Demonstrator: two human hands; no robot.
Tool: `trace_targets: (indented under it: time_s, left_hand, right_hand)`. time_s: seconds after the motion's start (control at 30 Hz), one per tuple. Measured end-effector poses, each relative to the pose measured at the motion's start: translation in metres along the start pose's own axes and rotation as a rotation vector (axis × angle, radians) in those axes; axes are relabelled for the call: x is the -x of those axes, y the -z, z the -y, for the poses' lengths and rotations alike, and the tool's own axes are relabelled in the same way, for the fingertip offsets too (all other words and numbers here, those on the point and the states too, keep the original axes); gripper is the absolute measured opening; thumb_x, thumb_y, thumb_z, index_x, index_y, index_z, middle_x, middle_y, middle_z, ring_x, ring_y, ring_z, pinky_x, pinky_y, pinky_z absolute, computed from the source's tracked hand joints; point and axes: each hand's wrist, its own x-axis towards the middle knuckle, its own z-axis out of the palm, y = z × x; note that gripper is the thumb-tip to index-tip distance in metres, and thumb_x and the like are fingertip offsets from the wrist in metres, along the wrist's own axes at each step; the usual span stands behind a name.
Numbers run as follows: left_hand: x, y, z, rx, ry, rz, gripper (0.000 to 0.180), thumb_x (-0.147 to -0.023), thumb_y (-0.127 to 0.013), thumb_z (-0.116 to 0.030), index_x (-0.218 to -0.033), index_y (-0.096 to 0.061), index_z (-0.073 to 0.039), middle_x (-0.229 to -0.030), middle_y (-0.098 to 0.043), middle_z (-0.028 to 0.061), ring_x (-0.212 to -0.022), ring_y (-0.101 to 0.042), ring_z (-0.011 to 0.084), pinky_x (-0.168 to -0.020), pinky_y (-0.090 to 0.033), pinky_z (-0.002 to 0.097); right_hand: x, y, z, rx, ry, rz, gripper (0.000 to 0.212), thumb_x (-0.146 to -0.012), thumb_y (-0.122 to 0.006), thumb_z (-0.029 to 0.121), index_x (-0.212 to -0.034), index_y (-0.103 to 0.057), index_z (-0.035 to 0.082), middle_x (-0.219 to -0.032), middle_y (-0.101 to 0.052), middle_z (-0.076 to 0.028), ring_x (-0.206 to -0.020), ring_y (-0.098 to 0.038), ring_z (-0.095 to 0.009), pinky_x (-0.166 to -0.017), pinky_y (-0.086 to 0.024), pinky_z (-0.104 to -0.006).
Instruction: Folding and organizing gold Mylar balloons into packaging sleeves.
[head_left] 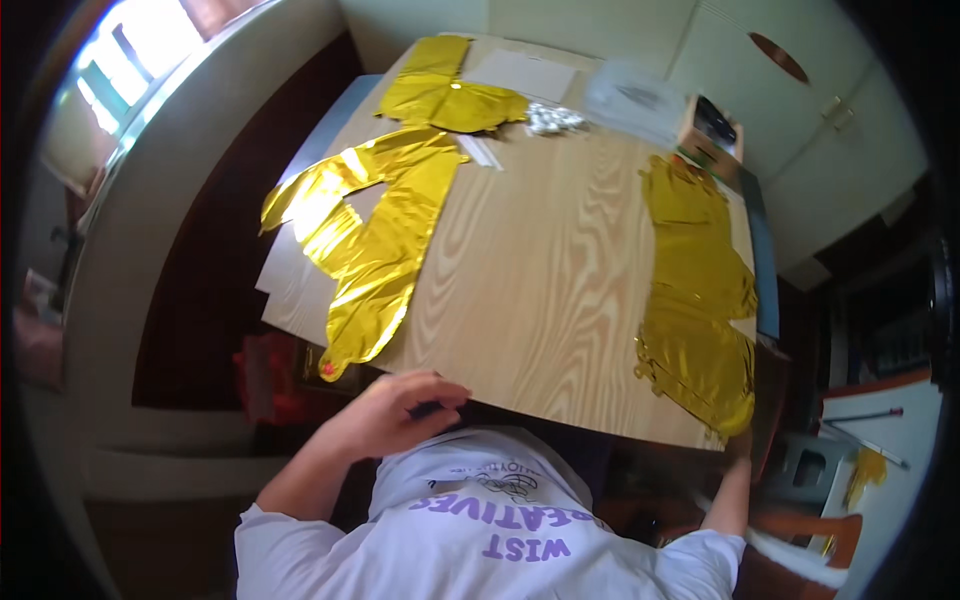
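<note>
My left hand (pixel 415 408) is at the front edge of the table, just in front of my shirt. Its fingers are loosely bent with a gap to the thumb, and nothing shows in it. Close beyond it lies the lower tip of a flat, shiny gold foil balloon (pixel 400 235). On the right, my right hand (pixel 739 447) is by the table's front corner, at the lower end of another flat gold foil balloon (pixel 695 285). Its fingers are blurred and mostly hidden, so I cannot see whether they grip the foil.
A third gold foil balloon (pixel 450 100) lies at the far left of the wood-grain table (pixel 520 270). Near it are a white sheet (pixel 520 75), white strips (pixel 482 152), and a small white heap (pixel 553 119). Clear plastic (pixel 630 100) and an open box (pixel 710 138) stand far right.
</note>
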Motion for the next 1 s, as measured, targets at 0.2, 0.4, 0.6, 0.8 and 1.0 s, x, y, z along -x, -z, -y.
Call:
trace_targets:
  time_s: [0.2,0.4,0.6,0.8,1.0]
  left_hand:
    - [0.042,0.061,0.029,-0.878,0.000,-0.260,0.045,-0.077,-0.080,-0.011,-0.119,-0.065,-0.010,-0.120,-0.063,0.0108,-0.115,-0.059,0.0340,-0.094,-0.051,0.0420]
    - [0.054,0.063,0.067,-0.813,-0.047,-0.283,0.036,-0.081,-0.073,-0.004,-0.116,-0.066,-0.002,-0.120,-0.063,0.0135,-0.112,-0.063,0.0345,-0.096,-0.054,0.0416]
    - [0.052,0.067,0.075,-0.851,-0.240,-0.336,0.029,-0.082,-0.071,-0.002,-0.111,-0.068,-0.001,-0.115,-0.064,0.0129,-0.108,-0.065,0.0320,-0.090,-0.056,0.0390]
    - [0.046,0.085,0.069,-0.543,-0.037,-0.390,0.011,-0.083,-0.072,-0.007,-0.091,-0.072,-0.001,-0.087,-0.068,0.0129,-0.082,-0.068,0.0320,-0.074,-0.055,0.0407]
    - [0.005,0.132,0.053,-0.324,0.410,-0.231,0.019,-0.079,-0.080,-0.018,-0.086,-0.074,-0.001,-0.080,-0.070,0.0107,-0.074,-0.068,0.0219,-0.069,-0.052,0.0347]
  right_hand:
    - [0.026,-0.003,0.029,0.031,-0.017,-0.032,0.049,-0.100,-0.057,0.035,-0.136,-0.058,0.002,-0.129,-0.068,-0.014,-0.117,-0.064,-0.023,-0.095,-0.049,-0.0357]
    - [-0.008,-0.010,0.009,-0.444,-0.226,-0.095,0.044,-0.101,-0.056,0.031,-0.134,-0.060,0.002,-0.127,-0.068,-0.014,-0.114,-0.065,-0.024,-0.096,-0.049,-0.0363]
    - [-0.006,0.040,0.006,-0.034,0.079,-0.330,0.036,-0.101,-0.056,0.023,-0.130,-0.062,0.002,-0.126,-0.069,-0.015,-0.113,-0.066,-0.024,-0.097,-0.050,-0.0372]
    - [0.088,-0.032,0.228,0.232,0.612,-0.751,0.027,-0.099,-0.056,0.002,-0.124,-0.064,0.001,-0.121,-0.069,-0.014,-0.112,-0.065,-0.027,-0.100,-0.049,-0.0360]
    - [0.157,-0.270,0.397,-0.059,1.047,0.416,0.019,-0.085,-0.063,-0.004,-0.100,-0.071,0.003,-0.092,-0.068,-0.013,-0.086,-0.066,-0.029,-0.078,-0.054,-0.0374]
